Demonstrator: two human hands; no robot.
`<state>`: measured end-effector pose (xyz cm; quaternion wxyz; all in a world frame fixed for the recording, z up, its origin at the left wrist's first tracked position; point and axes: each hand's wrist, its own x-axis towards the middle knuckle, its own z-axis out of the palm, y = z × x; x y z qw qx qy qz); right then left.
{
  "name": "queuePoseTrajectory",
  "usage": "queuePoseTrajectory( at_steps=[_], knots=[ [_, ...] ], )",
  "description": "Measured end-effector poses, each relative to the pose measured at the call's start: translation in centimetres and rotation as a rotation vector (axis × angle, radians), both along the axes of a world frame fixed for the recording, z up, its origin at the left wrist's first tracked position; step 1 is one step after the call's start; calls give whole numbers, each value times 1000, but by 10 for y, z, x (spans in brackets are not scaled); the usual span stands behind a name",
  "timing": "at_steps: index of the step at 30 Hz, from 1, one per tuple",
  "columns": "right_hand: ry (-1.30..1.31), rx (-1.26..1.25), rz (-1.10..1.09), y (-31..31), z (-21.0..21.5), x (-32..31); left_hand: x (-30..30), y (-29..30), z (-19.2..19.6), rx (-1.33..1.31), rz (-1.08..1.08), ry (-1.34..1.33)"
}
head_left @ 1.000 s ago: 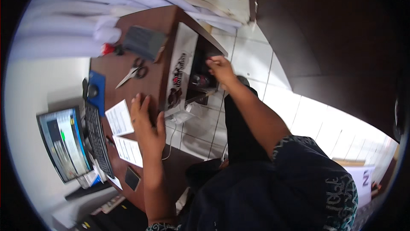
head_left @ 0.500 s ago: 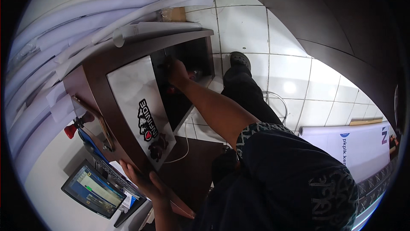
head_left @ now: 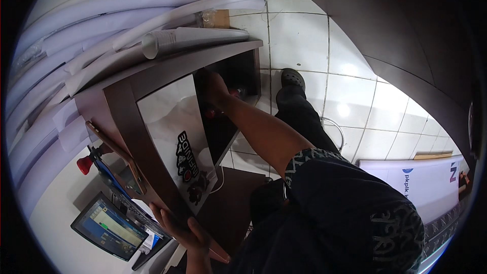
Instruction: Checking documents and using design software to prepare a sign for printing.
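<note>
A dark brown wooden cabinet (head_left: 149, 79) stands in front of me, its compartment open and dark inside. My right hand (head_left: 215, 89) reaches into this compartment, close to the upper inner side. Its fingers sink into shadow, so what they touch cannot be made out. Near the wrist lie red and dark objects (head_left: 235, 93), too dim to name. My left hand (head_left: 183, 231) rests on the cabinet's edge, fingers stretched out and thumb apart, holding nothing loose. Between the hands is a white panel (head_left: 170, 117) with stickers on the cabinet.
Long white rolls (head_left: 122, 15) are stacked at the upper left. A phone-like brown slab (head_left: 115, 144) lies on the cabinet top, near a red-handled tool (head_left: 85, 163). A lit monitor (head_left: 109, 227) stands at lower left. White floor tiles (head_left: 299, 35) and a printed banner (head_left: 428, 185) are to the right.
The whole view has shifted slightly, so the cabinet appears a little farther right and lower. My right hand stays inside the compartment, now more in shadow. My left hand remains at the edge.
</note>
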<state>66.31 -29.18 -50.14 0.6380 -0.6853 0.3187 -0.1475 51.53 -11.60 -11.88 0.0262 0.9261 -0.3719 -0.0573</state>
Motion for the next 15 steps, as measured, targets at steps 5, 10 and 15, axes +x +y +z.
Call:
queuePoseTrajectory(
  at_steps=[5,10,15],
  knots=[
    [-27,-47,73,2,26,12,-1,-2,14,4,15,-40],
    [-199,268,419,21,25,10,-5,5,23,45,15,-103],
    [-329,229,550,3,61,-21,-3,-21,15,113,64,10]
  ],
)
